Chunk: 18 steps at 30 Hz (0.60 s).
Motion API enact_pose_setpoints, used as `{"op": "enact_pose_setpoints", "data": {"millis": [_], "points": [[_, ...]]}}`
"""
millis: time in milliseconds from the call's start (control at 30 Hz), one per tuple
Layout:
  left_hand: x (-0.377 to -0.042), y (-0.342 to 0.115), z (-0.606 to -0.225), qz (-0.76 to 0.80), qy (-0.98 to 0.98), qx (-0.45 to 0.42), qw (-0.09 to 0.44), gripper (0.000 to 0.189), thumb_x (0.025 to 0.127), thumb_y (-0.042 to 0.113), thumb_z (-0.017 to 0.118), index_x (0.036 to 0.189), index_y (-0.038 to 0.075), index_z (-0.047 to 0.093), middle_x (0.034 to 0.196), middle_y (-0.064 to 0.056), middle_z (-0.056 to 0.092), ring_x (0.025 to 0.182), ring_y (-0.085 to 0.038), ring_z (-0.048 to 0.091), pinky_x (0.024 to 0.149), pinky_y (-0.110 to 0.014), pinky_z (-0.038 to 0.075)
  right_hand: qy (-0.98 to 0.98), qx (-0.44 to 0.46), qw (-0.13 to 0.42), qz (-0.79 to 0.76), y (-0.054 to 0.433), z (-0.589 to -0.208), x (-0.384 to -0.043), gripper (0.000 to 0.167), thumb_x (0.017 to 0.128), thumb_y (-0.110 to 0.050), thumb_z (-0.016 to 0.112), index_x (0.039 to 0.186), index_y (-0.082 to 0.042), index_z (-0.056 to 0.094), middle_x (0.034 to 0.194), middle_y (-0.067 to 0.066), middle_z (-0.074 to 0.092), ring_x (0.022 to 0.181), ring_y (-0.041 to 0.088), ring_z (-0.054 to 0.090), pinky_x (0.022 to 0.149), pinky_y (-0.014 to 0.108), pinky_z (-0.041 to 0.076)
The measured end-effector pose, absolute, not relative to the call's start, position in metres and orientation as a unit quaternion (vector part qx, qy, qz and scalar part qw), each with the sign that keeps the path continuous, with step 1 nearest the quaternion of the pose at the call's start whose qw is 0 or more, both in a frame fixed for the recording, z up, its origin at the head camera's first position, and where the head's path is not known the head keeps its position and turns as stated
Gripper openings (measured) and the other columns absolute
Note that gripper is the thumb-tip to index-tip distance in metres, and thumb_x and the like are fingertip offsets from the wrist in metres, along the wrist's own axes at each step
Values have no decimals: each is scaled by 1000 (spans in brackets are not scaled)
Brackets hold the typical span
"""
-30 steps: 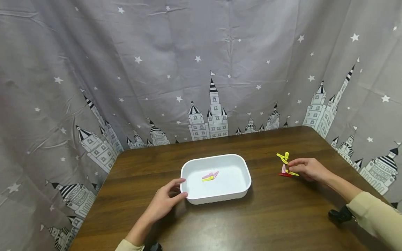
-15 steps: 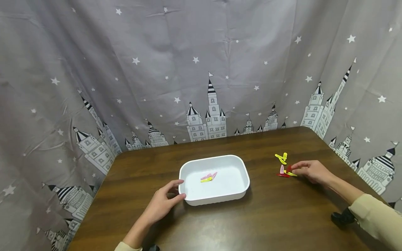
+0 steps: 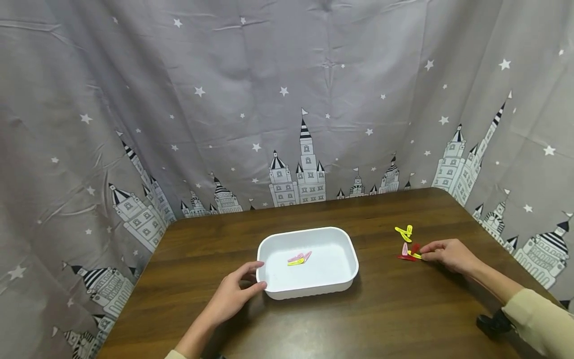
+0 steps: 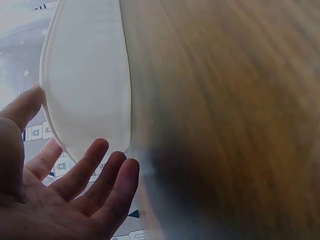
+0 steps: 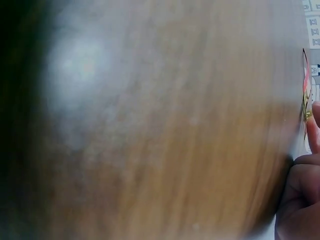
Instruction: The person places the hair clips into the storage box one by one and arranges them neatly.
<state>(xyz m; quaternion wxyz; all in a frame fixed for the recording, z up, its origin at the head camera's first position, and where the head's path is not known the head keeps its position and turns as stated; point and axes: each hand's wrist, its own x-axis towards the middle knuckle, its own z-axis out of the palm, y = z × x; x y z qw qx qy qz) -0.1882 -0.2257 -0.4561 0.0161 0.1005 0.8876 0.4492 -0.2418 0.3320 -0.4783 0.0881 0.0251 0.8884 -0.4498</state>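
Observation:
My left hand [image 3: 229, 300] touches the left end of a white plastic tray [image 3: 311, 291], thumb and forefinger at its rim. In the left wrist view the other fingers [image 4: 122, 187] lie loosely beside the tray's wall [image 4: 90, 65]. Inside the tray are a yellow hair clip [image 3: 295, 262] and pink clips [image 3: 307, 256]. Over at the right, my right hand [image 3: 453, 255] pinches the end of a yellow hair clip [image 3: 414, 255] on the table. Around its fingertips lie a pink clip [image 3: 405, 249] and red clips [image 3: 405, 258]. The right wrist view catches only part of this hand [image 5: 302, 192].
Yellow hair clips [image 3: 405, 233] lie just beyond the right hand. A brown wooden table [image 3: 358, 324] carries everything. Behind it hangs a grey curtain [image 3: 224, 99] printed with stars and castles. Something black [image 3: 493, 323] sits below the right sleeve.
The right hand has shifted slightly right and its thumb now covers the yellow clip's near end. A red clip, hidden earlier, shows beside the fingertips. The left hand and tray stay put.

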Motion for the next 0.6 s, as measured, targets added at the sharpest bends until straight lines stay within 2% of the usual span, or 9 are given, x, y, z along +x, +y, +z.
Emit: {"op": "enact_pose_setpoints", "data": {"millis": [133, 533, 600], "points": [[-187, -227, -456, 450, 887, 101, 13, 47, 88, 23, 79, 132, 15, 63, 108, -8, 70, 97, -19, 68, 88, -39, 54, 887, 18, 89, -453, 331, -479, -241, 36, 87, -24, 78, 111, 2, 73, 55, -10, 35, 44, 7, 31, 43, 25, 32], [-188, -226, -456, 451, 885, 111, 13, 48, 89, 23, 79, 133, 14, 62, 105, -6, 70, 97, -20, 68, 88, -39, 54, 900, 7, 66, -430, 329, -480, -238, 40, 82, -24, 83, 109, 3, 74, 62, -7, 38, 46, 7, 32, 44, 25, 30], [-189, -226, -456, 450, 886, 112, 12, 48, 88, 22, 79, 133, 14, 62, 105, -5, 70, 97, -20, 68, 87, -38, 54, 909, -2, 53, -414, 329, -481, -238, 39, 82, -26, 83, 108, 2, 75, 69, -2, 49, 55, 9, 37, 50, 26, 30]]}}
